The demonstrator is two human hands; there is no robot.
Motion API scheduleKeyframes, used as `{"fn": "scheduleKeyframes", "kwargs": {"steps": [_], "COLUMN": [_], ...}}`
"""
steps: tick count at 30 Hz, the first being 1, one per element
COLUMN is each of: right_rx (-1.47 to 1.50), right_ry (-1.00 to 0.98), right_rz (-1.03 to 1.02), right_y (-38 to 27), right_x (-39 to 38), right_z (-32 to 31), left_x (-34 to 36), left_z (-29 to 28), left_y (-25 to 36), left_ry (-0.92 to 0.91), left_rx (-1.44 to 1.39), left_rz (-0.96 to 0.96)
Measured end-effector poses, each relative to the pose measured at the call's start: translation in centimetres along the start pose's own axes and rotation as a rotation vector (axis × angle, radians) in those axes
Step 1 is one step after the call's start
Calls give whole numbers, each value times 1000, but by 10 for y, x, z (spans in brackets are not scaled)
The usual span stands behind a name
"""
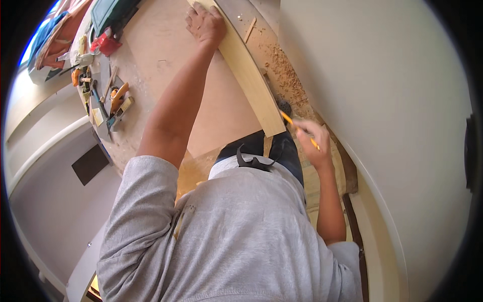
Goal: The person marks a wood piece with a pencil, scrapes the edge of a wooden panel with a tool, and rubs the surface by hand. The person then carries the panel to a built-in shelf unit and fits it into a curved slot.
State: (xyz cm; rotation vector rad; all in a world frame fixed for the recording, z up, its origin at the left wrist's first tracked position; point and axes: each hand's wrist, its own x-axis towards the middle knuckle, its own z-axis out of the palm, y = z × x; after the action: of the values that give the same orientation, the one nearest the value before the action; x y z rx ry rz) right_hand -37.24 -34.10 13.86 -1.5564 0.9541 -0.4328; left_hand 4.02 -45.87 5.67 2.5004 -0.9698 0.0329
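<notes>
A long, pale wooden plank [246,70] runs from the far edge of view down to my waist, lying over a large tan sheet [229,118]. Far up the plank, my left hand [205,25] rests open, its fingers spread at the plank's left edge and on its face. My right hand [313,141] is closed on a yellow pencil [287,118], just right of the plank's near end. The pencil's front end points toward the plank's right edge; whether it touches the wood I cannot tell.
Wood shavings [287,73] are heaped on the floor right of the plank, with a thin wood strip [250,30] beyond. Several hand tools [113,103] lie at left, near a red bag [106,44] and a green case [108,14]. A pale wall [392,100] stands close at right.
</notes>
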Motion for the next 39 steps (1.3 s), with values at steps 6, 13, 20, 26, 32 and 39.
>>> {"fn": "scheduleKeyframes", "kwargs": {"steps": [6,13,20,26,32,39], "right_rx": [109,-274,-121,-360,-346,-522], "right_ry": [203,296,220,109,313,642], "right_rz": [125,16,-90,-689,-540,-430], "right_y": [-16,-14,-45,-137,-208,-132], "right_x": [-64,-88,-67,-73,-148,-259], "right_z": [-27,-45,-39,9,17,8], "left_x": [2,9,-152,-286,-382,-440], "left_z": [-16,-73,-232,-248,-194,-191], "left_y": [11,11,36,42,49,62], "left_ry": [-34,-211,-6,-76,-347,-545], "left_rx": [123,-193,-1030,-1066,-1025,-684], "left_rz": [-23,-386,-191,-76,344,918]}}
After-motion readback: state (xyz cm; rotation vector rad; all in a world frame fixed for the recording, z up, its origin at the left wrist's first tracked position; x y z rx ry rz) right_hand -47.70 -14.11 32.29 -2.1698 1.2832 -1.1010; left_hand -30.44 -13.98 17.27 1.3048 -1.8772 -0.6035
